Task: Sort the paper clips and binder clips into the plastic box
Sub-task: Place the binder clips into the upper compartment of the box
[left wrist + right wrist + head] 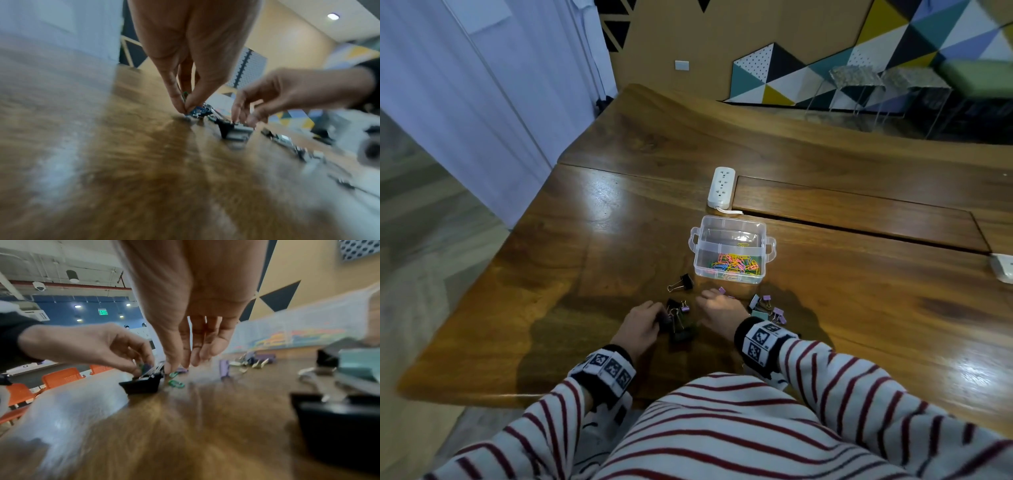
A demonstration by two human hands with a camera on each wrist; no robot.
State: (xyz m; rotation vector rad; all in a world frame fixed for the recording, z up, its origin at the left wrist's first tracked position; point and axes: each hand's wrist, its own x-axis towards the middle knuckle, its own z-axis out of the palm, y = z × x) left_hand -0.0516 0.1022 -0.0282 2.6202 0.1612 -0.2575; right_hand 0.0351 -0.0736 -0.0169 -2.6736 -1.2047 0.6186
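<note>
Left fingers pinch green clip at bench. Right fingers relaxed, empty, tips down over green clips. Box straight ahead, nearer right hand.

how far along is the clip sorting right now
Done: many coloured paper clips lie in the plastic box. In hand: the left hand pinches a green paper clip. Left: every binder clip on the table; none shows in the box.
</note>
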